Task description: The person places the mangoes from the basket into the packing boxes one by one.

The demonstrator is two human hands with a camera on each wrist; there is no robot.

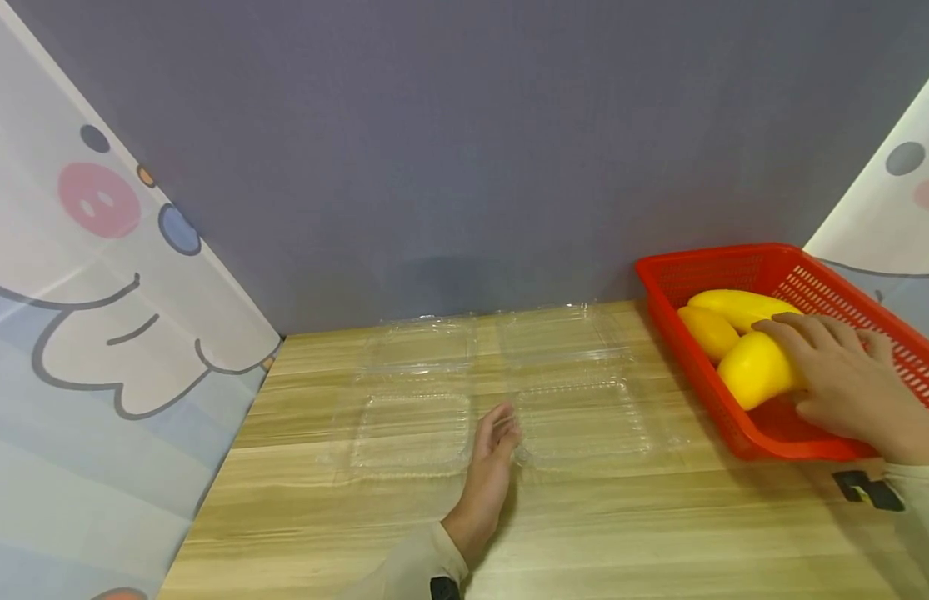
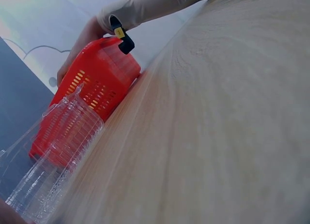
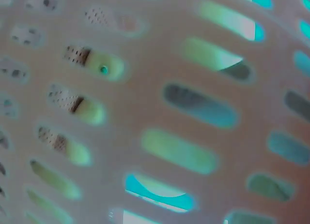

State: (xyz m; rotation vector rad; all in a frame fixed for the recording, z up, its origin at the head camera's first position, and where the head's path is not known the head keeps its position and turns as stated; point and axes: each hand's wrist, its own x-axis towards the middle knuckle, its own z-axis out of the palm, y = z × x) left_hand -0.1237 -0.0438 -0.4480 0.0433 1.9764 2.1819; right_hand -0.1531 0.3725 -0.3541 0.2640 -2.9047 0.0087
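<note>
A rounded yellow fruit (image 1: 756,373), at about 3 o'clock in the head view, sits in the grasp of a person's right hand (image 1: 846,379), the fingers bent over it inside a red basket (image 1: 767,450); whether it is lifted off the basket floor cannot be told. Just beside it lie an orange-yellow fruit (image 1: 707,333), at its 10 o'clock, and a long yellow fruit (image 1: 741,308), nearer its 12.

At 6 o'clock the left hand (image 1: 491,454) reaches between two clear plastic containers, its fingers loosely bent by the near rim of the right container (image 1: 584,421); whether they pinch the plastic cannot be told. That container lies opened toward 4 o'clock, the left container (image 1: 412,429) opened toward 7, both on a wood-grain table (image 1: 284,525).

A grey wall (image 1: 449,150) rises at 12 o'clock, with cartoon-printed panels at 9 (image 1: 52,350) and between 2 and 3 (image 1: 884,200). A slotted surface (image 3: 131,125) fills the right-wrist view, blurred.
</note>
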